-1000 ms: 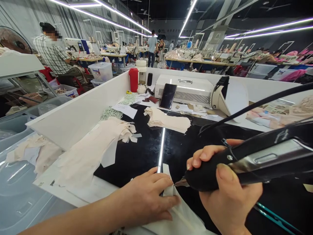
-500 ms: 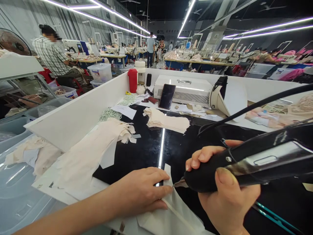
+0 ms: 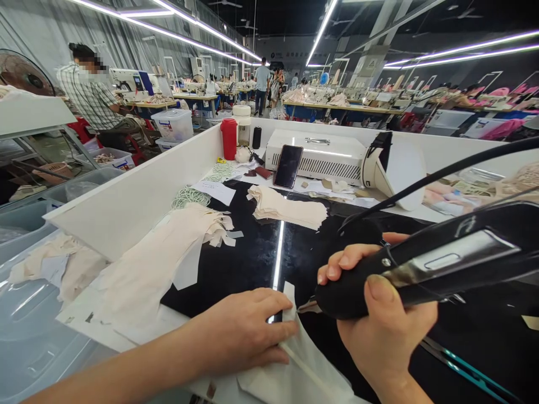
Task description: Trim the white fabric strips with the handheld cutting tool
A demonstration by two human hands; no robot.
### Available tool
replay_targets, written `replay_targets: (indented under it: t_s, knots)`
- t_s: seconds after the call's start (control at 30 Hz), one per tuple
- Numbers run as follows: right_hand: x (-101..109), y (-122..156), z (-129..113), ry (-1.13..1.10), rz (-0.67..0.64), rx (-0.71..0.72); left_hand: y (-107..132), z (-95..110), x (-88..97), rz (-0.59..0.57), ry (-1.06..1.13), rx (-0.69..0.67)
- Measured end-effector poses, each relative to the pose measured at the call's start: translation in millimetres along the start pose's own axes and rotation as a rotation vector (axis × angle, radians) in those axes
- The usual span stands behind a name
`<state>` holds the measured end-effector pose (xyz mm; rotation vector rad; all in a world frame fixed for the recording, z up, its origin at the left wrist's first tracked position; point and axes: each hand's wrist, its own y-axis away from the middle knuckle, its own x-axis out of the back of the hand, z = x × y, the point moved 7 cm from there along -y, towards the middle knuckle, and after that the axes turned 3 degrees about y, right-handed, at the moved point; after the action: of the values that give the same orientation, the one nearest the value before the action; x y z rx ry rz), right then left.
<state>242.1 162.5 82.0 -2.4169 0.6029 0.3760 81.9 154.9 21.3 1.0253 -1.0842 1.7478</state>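
My left hand (image 3: 252, 328) lies stretched over a pale cream fabric piece (image 3: 303, 365), its fingertips pressing the fabric on the black worktop. Wrapped in my right hand (image 3: 387, 320) is a bulky black handheld power tool (image 3: 421, 275) with a silver panel and a cable. Its narrow metal tip touches or nearly touches the fabric's right edge, just beside my left fingertips. Beneath my right wrist lies a slim teal-and-metal tool (image 3: 471, 373), partly hidden by the hand. A stack of cream fabric pieces (image 3: 286, 207) sits farther back on the worktop.
More cream fabric (image 3: 155, 264) is piled at left. A phone (image 3: 288, 166) leans on a white vented box (image 3: 318, 154), near a red cup (image 3: 228, 138). Low white walls (image 3: 138, 202) border the table. The black cable (image 3: 455, 174) arches across the right side.
My right hand and the power tool have shifted slightly left, with the tip a little farther up the fabric edge. My left hand has barely moved.
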Motion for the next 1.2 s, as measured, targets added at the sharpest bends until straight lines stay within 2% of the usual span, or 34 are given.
replay_targets:
  t_s: [0.27, 0.47, 0.6, 0.73, 0.9, 1.0, 1.1, 1.13, 1.2]
  knots:
    - [1.4, 1.0, 2.7, 0.008, -0.013, -0.013, 2.4, -4.5, -1.2, 0.012, 0.057, 0.025]
    - [12.7, -9.6, -2.7, 0.066, 0.021, 0.009, 1.3, -11.4, 3.3, 0.027, 0.187, 0.131]
    - [27.0, -17.1, -6.3, 0.205, -0.037, 0.042, -5.6, -14.7, 1.1, 0.038, 0.106, 0.171]
    - [46.1, -24.0, -9.9, 0.381, -0.031, 0.031, -12.3, -18.1, -1.7, 0.023, 0.006, 0.177]
    - [63.3, -30.7, -11.0, 0.619, -0.088, -0.003, -15.3, -28.0, 0.5, -0.048, 0.041, 0.249]
    - [81.3, -29.4, 2.2, 0.695, -0.124, -0.058, -17.6, -32.0, 9.2, -0.009, 0.171, 0.323]
    - [109.7, -22.1, 20.1, 0.775, -0.127, -0.092, -23.8, -31.9, 20.4, 0.053, 0.314, 0.380]
    - [122.2, -18.5, 22.3, 0.791, -0.085, -0.068, -26.8, -30.9, 24.5, 0.073, 0.348, 0.386]
    - [151.4, -7.8, 13.9, 0.823, 0.125, 0.078, -33.4, -27.3, 33.2, 0.117, 0.402, 0.372]
